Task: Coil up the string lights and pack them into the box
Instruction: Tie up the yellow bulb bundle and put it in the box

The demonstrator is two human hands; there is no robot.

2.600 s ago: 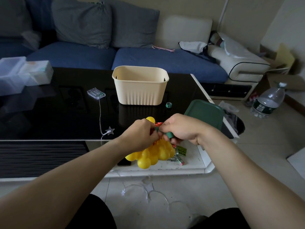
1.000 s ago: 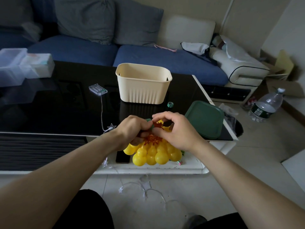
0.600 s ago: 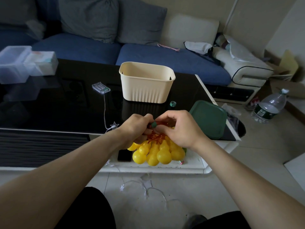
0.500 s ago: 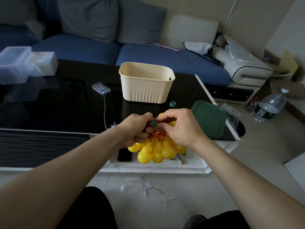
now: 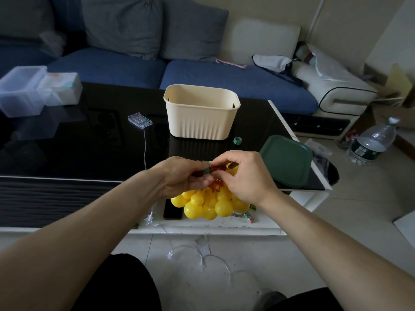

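- Left hand (image 5: 179, 176) and right hand (image 5: 244, 176), fingers curled, hold the bunched yellow bulb lights (image 5: 208, 204) over the bench's (image 5: 78, 153) near edge.
- Both seemingly pinch a green band (image 5: 206, 170).
- Cream box (image 5: 200, 113) stands behind.

I see open glass on the desk (image 5: 67, 153) left of my hands, crossed only by the thin wire (image 5: 145, 149) running down from the battery case (image 5: 139, 120). The tub (image 5: 200, 113) stands straight ahead, mouth open from above. A green ring (image 5: 237, 140) sits just right of it, and the lid (image 5: 286, 160) fills the right corner. Clear boxes (image 5: 33, 90) block the far left.
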